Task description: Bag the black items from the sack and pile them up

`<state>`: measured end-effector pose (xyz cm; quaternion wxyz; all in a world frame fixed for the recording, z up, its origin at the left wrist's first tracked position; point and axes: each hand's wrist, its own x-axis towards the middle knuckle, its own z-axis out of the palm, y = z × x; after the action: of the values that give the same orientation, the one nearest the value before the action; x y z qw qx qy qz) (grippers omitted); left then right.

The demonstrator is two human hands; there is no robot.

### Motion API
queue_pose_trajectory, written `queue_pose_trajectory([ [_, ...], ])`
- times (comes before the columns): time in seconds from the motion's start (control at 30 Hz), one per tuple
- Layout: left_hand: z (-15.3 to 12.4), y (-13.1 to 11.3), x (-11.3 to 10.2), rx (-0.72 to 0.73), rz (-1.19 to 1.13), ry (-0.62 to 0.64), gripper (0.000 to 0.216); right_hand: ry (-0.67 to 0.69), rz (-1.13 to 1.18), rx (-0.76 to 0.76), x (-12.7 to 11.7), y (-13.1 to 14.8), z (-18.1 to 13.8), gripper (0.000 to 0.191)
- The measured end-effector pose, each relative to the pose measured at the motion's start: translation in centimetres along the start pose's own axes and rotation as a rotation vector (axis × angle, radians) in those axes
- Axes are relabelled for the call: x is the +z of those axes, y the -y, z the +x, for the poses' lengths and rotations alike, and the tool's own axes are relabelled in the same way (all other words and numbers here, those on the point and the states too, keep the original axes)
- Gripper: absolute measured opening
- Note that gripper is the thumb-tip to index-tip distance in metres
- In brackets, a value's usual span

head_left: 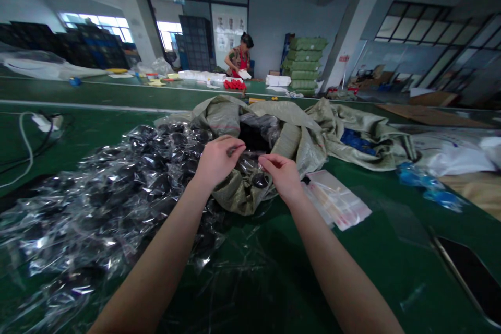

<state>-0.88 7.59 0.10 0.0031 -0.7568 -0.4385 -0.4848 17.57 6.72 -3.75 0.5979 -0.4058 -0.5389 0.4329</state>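
Note:
My left hand point(216, 159) and my right hand point(282, 175) are raised together over the green table point(376, 250), both pinched on a small clear plastic bag point(250, 159) stretched between them. What is inside the bag I cannot make out. Just behind the hands lies an open woven sack point(282, 125) with dark items inside. A big heap of clear-wrapped dark pieces point(113, 193) spreads to the left of my left arm. A small stack of flat clear bags point(336, 198) lies right of my right hand.
A second crumpled sack point(364, 130) and white bags point(454, 154) lie at the right. A dark flat object point(469, 271) sits at the near right edge. White cables point(27, 141) run at the left. Another person point(239, 57) works at a far table beside stacked green sacks point(305, 65).

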Motion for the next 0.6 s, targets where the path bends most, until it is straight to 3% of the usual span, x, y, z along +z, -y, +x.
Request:
queue_pose_trajectory([
  [0.07, -0.3, -0.7, 0.3, 0.181, -0.050, 0.114, 0.022, 0.011, -0.086, -0.030, -0.1, 0.2, -0.1, 0.024],
  [0.13, -0.6, -1.1, 0.7, 0.263, -0.028, 0.198, 0.024, 0.040, -0.138, -0.067, -0.2, 0.3, -0.1, 0.023],
  [0.37, -0.9, -0.9, 1.0, 0.263, 0.138, 0.261, 0.025, 0.168, -0.282, -0.161, -0.3, 0.9, -0.3, 0.019],
  [0.6, -1.2, -1.7, 0.8, 0.247, 0.245, 0.290, 0.021, 0.157, -0.667, -0.328, -0.3, 1.6, -1.0, 0.020],
])
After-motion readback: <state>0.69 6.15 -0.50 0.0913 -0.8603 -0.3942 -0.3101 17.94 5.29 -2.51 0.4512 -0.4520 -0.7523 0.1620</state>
